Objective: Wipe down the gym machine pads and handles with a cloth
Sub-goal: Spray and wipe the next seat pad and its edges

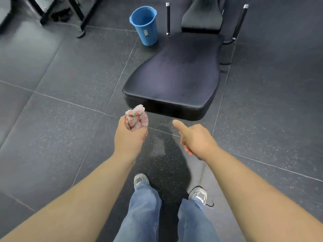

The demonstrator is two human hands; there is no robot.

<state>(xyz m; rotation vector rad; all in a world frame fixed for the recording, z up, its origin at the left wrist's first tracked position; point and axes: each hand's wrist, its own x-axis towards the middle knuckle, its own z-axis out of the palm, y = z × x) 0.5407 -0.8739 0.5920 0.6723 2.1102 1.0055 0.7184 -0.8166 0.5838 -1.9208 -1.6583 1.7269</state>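
Reaching forward, the person's left hand (130, 137) grips a balled pink-and-white cloth (137, 118). The right hand (195, 138) hangs relaxed and empty beside it, thumb stretched ahead. The black bench pad (174, 72) lies just beyond both hands.

Beneath me runs a floor of dark grey speckled rubber tiles (52, 110), laid square with thin pale seams. A darker patch (167, 154) marks the tile ahead of me. The black metal frame legs (78, 16) stand far left. A blue plastic bucket (145, 25) stands upright on the floor. Lighting is even and soft.
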